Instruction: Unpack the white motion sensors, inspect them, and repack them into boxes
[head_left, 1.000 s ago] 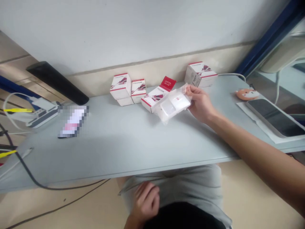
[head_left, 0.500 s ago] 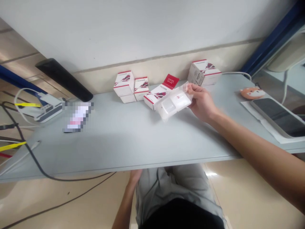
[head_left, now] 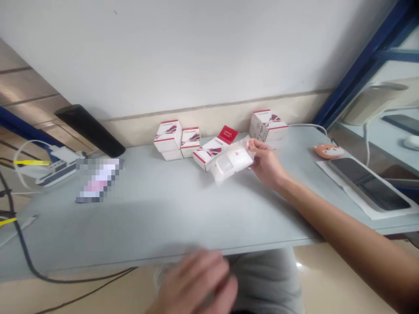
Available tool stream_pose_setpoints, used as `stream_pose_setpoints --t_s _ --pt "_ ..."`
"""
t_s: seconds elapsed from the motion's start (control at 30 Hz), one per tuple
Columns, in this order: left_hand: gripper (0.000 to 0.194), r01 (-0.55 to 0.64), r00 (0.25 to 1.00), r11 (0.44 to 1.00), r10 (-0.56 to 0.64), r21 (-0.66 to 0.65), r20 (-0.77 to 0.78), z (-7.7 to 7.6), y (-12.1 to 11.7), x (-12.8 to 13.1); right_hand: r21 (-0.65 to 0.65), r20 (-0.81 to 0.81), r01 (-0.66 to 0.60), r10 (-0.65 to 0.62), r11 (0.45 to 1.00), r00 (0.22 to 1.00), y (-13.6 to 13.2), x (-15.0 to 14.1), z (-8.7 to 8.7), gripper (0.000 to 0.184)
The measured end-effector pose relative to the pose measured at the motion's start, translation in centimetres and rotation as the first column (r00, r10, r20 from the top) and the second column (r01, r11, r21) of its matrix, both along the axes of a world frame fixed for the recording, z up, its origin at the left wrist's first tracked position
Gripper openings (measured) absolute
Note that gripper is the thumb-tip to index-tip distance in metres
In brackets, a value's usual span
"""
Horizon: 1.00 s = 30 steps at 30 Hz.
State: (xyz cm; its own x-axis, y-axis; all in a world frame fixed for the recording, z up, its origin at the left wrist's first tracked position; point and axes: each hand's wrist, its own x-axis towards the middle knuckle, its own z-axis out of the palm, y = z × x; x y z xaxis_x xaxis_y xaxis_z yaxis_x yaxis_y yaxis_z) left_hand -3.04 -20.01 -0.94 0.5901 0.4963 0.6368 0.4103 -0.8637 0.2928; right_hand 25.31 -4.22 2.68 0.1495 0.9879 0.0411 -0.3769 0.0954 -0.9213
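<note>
In my right hand (head_left: pixel 266 162) I hold a clear plastic bag by its right end, thumb and fingers closed on it. Inside lies a white plastic device (head_left: pixel 236 160), apparently a motion sensor, with a rectangular window and a small red mark. It is slightly tilted above the grey table. Just behind it, partly covered, an open white-and-red box (head_left: pixel 209 150) lies with its red flap (head_left: pixel 228 134) up. My left hand (head_left: pixel 199 281) is over the table's front edge, fingers bent and smeared by motion; whether anything is in it cannot be seen.
Small white-and-red boxes stand at the wall, left (head_left: pixel 168 136) and right (head_left: pixel 268 126). A black cylinder (head_left: pixel 91 131), a power strip (head_left: pixel 60 170) and a pixelated phone-like item (head_left: pixel 100 179) are left on the table (head_left: pixel 157 222). A dark phone (head_left: pixel 369 183) and orange animal-faced case (head_left: pixel 329 151) lie right.
My left hand has risen from beside my leg to the table's front edge. The right hand still holds the bagged device over the open box. The camera view has shifted.
</note>
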Motion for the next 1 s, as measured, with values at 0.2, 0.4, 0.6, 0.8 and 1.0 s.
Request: stream_pose_setpoints --t_s 0.2,0.4,0.6,0.8,1.0 --pt "0.059 -0.158 0.973 0.987 0.153 -0.017 -0.176 4.3 15.2 6.6 -0.019 -0.027 -0.046 0.046 0.999 0.999 0.3 0.2 -0.3 0.027" --pt "0.048 -0.006 0.964 0.892 0.125 -0.452 0.234 3.0 17.5 7.1 0.057 0.101 -0.027 0.021 0.998 0.995 0.4 0.8 -0.4 0.028" --pt "0.041 0.182 0.812 0.446 0.434 -0.876 0.389 6.4 17.1 5.6 0.253 0.558 -0.092 -0.068 0.963 0.827 -1.3 -0.4 0.5 0.026" --pt "0.046 0.436 0.883 -0.100 0.239 -0.894 0.404 7.5 17.3 4.4 0.243 0.656 -0.095 -0.092 0.965 0.749 -1.5 -0.1 0.7 0.022" --pt "0.037 0.711 0.701 -0.391 0.325 -0.584 0.635 5.2 17.1 4.7 0.096 0.395 0.040 -0.075 0.995 0.916 -0.8 -0.6 0.4 0.034"
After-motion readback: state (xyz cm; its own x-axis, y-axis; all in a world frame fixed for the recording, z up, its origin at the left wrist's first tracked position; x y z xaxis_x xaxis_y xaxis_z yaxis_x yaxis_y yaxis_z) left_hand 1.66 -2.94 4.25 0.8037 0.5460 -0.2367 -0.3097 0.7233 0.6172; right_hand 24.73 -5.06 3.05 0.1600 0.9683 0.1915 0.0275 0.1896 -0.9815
